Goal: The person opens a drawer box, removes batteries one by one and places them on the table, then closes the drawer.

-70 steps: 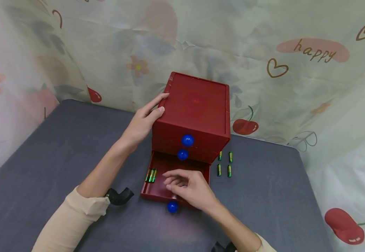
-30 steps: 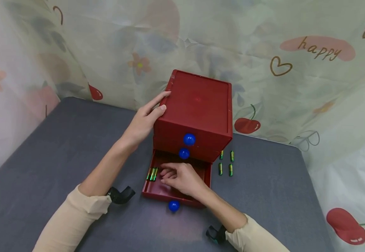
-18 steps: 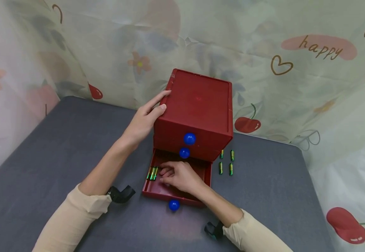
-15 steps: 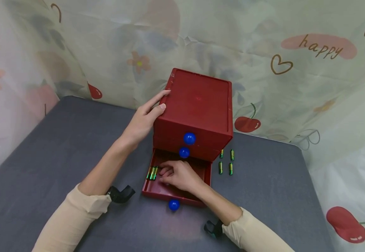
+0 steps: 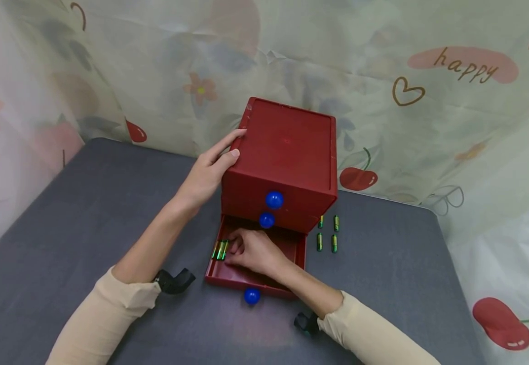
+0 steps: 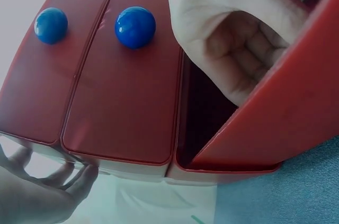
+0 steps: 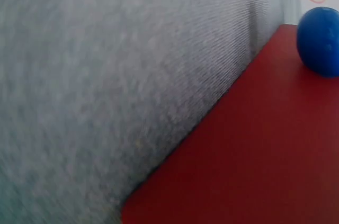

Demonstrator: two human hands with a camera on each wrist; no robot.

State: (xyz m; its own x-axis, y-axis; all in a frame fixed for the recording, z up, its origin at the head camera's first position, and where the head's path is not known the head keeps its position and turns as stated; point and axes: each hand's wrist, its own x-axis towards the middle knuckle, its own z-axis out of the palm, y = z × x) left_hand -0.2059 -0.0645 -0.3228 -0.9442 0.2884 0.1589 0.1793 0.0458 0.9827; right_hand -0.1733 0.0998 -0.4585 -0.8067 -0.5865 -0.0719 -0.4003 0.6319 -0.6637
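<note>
A red drawer cabinet with blue ball knobs stands on the grey table, its bottom drawer pulled out. My left hand rests against the cabinet's left side, with thumb and forefinger at the top edge. In the left wrist view, its fingers touch the cabinet wall. My right hand is down inside the drawer, fingers bent and thumb below them. Its fingertips are right at several green batteries lying side by side along the drawer's left wall. I cannot tell whether it pinches one.
Several more green batteries lie on the table to the right of the cabinet. Blue knobs stick out over the drawer, and another knob is on its front. A patterned cloth hangs behind.
My right hand has moved left and further back in the drawer, its fingertips coming up to the batteries. My left hand stays on the cabinet.
</note>
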